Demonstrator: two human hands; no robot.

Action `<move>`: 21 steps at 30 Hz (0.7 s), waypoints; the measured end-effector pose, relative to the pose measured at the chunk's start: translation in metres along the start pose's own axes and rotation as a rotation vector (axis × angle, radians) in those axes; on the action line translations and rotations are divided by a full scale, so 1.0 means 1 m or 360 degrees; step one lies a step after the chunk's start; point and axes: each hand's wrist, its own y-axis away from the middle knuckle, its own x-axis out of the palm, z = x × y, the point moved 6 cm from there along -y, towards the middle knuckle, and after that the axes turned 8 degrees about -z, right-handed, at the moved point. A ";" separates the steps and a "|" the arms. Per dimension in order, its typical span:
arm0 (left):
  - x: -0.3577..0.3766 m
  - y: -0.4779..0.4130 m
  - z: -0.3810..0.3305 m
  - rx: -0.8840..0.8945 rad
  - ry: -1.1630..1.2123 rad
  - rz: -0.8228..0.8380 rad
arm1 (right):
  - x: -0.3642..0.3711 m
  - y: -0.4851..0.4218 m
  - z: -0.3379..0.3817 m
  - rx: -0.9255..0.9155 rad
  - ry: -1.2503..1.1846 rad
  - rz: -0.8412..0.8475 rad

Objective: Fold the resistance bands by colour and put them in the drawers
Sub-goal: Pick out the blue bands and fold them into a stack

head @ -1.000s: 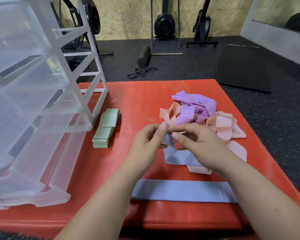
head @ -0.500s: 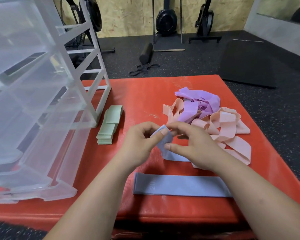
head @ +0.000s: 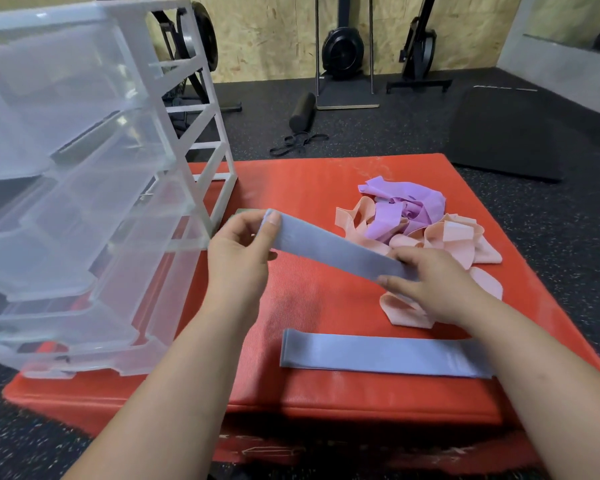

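Note:
A blue resistance band (head: 329,249) is stretched flat in the air between my hands. My left hand (head: 238,251) pinches its left end and my right hand (head: 433,287) pinches its right end. A second blue band (head: 378,356) lies flat on the red mat (head: 291,306) below my hands. A tangled pile of pink bands (head: 454,239) and purple bands (head: 404,202) sits to the right. The clear plastic drawer unit (head: 84,188) stands at the left with its drawers pulled out. The folded green bands are almost wholly hidden behind my left hand.
The red mat's front edge (head: 326,410) is close to me, with dark gym floor all around. A black foam roller (head: 302,112) and black bands (head: 298,143) lie on the floor beyond, and a dark mat (head: 513,133) at the far right.
The crumpled blue band has been pulled out straight: my left hand moved left and up, my right hand moved right. The view shifted and now hides the green stack.

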 end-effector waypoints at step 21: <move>-0.034 0.051 0.041 -0.0070 -0.0974 0.0330 | -0.071 0.103 -0.054 0.0611 -0.0550 -0.0117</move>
